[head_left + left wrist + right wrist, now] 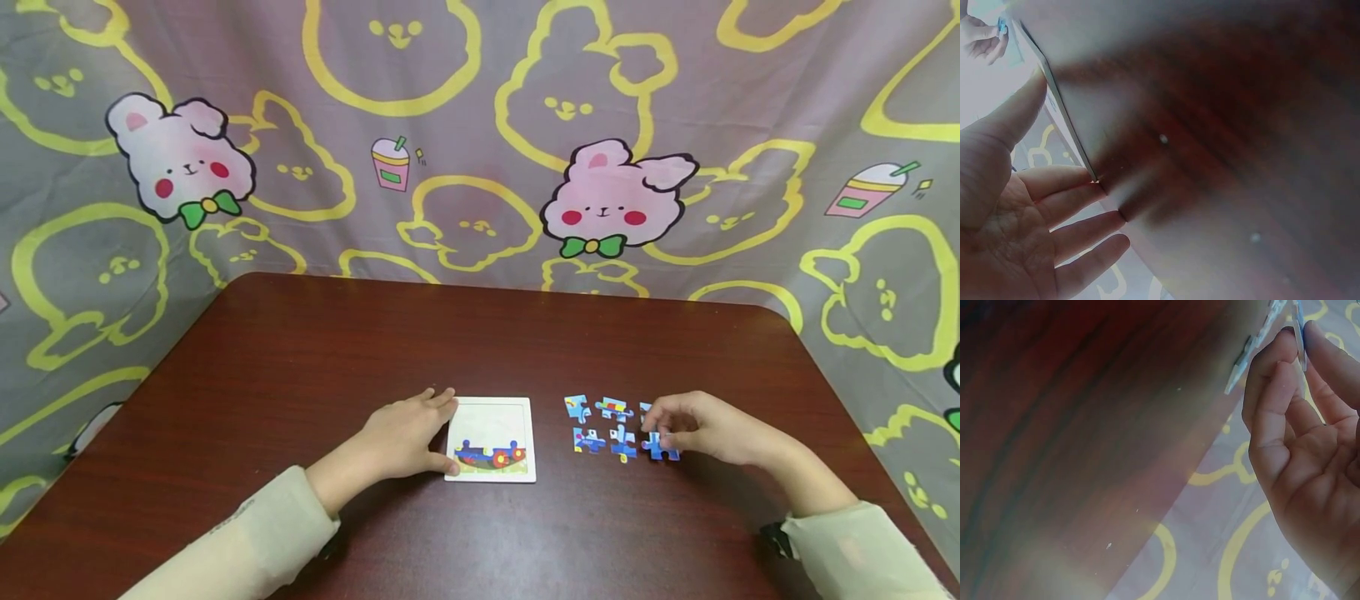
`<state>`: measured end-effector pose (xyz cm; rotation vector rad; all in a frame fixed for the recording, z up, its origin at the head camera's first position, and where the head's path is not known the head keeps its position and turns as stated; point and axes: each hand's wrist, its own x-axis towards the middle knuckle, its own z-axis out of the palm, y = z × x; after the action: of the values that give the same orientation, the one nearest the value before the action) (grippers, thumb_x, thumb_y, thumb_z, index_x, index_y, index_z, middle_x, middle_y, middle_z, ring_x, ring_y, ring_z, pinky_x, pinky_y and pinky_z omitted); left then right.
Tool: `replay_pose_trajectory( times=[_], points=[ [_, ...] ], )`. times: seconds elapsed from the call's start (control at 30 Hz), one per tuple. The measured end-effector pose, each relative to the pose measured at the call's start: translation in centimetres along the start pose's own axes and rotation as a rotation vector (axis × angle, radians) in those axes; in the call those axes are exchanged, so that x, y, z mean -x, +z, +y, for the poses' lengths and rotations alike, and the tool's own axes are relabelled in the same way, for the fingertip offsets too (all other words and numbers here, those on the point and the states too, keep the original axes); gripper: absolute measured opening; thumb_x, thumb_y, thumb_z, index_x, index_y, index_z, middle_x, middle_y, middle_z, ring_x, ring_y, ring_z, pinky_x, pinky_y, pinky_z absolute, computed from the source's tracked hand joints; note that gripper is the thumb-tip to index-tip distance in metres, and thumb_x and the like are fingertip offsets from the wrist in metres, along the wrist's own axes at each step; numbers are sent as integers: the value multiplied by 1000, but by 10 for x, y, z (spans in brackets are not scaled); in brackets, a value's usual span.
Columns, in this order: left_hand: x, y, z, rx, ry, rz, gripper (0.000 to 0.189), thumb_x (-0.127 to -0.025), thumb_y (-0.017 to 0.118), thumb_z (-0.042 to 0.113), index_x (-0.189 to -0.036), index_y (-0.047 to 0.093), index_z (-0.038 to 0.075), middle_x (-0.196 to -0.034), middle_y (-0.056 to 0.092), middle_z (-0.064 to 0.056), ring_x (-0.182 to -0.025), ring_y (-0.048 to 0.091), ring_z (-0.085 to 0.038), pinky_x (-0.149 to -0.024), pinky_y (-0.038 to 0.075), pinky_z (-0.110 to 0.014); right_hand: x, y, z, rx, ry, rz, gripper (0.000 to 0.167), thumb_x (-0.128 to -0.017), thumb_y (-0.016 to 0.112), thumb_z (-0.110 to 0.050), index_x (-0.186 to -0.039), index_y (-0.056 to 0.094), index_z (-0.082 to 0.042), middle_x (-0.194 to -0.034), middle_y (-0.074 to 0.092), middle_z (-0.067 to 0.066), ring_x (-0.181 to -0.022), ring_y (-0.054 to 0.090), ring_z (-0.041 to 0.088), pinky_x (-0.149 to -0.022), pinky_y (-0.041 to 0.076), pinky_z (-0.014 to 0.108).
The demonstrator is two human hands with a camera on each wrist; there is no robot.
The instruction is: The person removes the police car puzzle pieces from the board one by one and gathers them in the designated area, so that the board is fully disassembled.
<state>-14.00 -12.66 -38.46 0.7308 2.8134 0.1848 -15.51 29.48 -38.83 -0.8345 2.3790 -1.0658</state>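
Observation:
A white square puzzle tray (pixel 491 421) lies on the table in the head view, with a row of joined jigsaw pieces (pixel 480 459) along its near side. My left hand (pixel 401 435) rests at the tray's left edge, thumb at the near corner and fairly straight fingers by the far one. To the right, my right hand (pixel 708 429) is over the loose pieces. Between thumb and fingertips it pinches a thin puzzle piece (pixel 1300 340), seen edge-on in the right wrist view. A blue piece (pixel 660 448) lies partly under this hand.
Several loose blue jigsaw pieces (pixel 588 441) lie in two rows between the tray and my right hand. The dark red-brown table (pixel 375 342) ends at a patterned cloth (pixel 465 150) at the back and sides.

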Motion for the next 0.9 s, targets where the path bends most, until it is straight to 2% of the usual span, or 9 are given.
replay_pose_trajectory(
  times=[0.5, 0.73, 0.9],
  points=[
    [-1, 2, -1, -4, 0, -2, 91, -75, 78, 58, -145, 50, 7, -156, 43, -9, -143, 42, -33, -105, 46, -54, 0, 3, 4, 46, -12, 4, 18, -90, 67, 0, -107, 66, -5, -82, 61, -3, -74, 54, 2, -61, 46, 22],
    [-2, 1, -1, -8, 1, -1, 91, -76, 78, 57, -145, 50, 6, -156, 43, -9, -143, 42, -34, -106, 45, -54, 3, 1, 6, 87, 6, 19, 20, -89, 69, 0, -108, 67, -6, -88, 63, 2, -80, 55, 1, -65, 50, 22],
    [-2, 2, -1, -6, 1, -1, 90, -77, 78, 56, -145, 50, 6, -155, 44, -10, -143, 43, -35, -107, 45, -53, 5, -1, 8, 87, -22, 39, 17, -89, 69, -1, -105, 66, -6, -86, 64, 2, -78, 59, 2, -68, 52, 22]
  ],
)
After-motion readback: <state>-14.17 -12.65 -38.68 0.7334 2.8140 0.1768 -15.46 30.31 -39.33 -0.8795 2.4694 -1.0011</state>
